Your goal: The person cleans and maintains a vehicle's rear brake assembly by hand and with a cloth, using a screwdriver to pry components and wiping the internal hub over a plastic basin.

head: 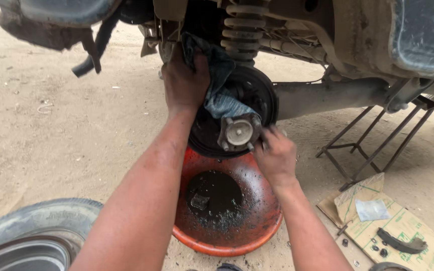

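Left hand [184,80] clamps a blue rag [222,95] against the brake plate [249,95]; right hand [276,155] pinches the hub [239,132] (greasy: fingers could slip).

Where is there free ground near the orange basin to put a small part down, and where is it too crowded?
Bare sand lies left of the orange basin, between it and the tyre, and between basin and cardboard. Crowded: around the hub, where left hand presses a rag and right hand works. The cardboard holds a brake shoe and small parts.

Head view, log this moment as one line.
left hand: presses rag on brake plate | right hand: at hub | orange basin below
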